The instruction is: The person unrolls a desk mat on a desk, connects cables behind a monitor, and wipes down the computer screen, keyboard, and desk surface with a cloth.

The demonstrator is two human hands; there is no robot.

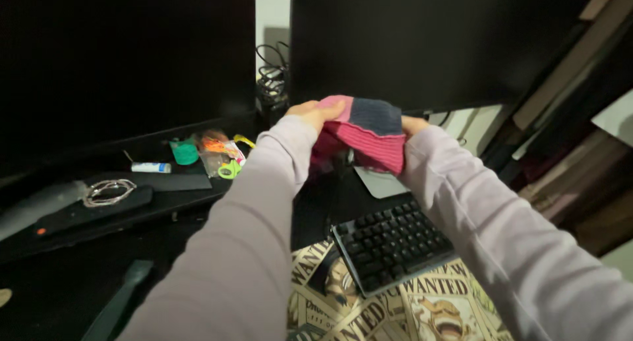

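Both arms raised over the surface (198,202), long pale lilac sleeves. Left hand (315,113) and right hand (412,125) hold a small knitted cloth piece (369,133) between them, pink ribbed with a dark blue-grey band; looks like a sock or cuff, cannot tell which for sure.

Step in hand, as I judge it: handling or working the knit piece in mid-air, folding or turning it, with both hands at its edges.

Left hand: fingers curled closed over the upper left edge of the knit, thumb lying on top. Right hand: mostly hidden behind the fabric, only knuckles and wrist show; it seems closed on the right edge, since the cloth drapes from that side.

Position of the knit piece: held up between the two hands, touching both, well above the keyboard (392,245) and in front of the lower edge of the right monitor (428,38). It rests on nothing.

Next move, judged only: a firm pinch on both edges and even tension, so the soft knit does not slump or slip out.

Around:
- printed poster-pattern mat (395,311) under the keyboard
- left monitor (125,57), dark
- green scissors (229,170), a small white tube (150,167) and a coiled cord (107,192) off to the left, well apart from the hands
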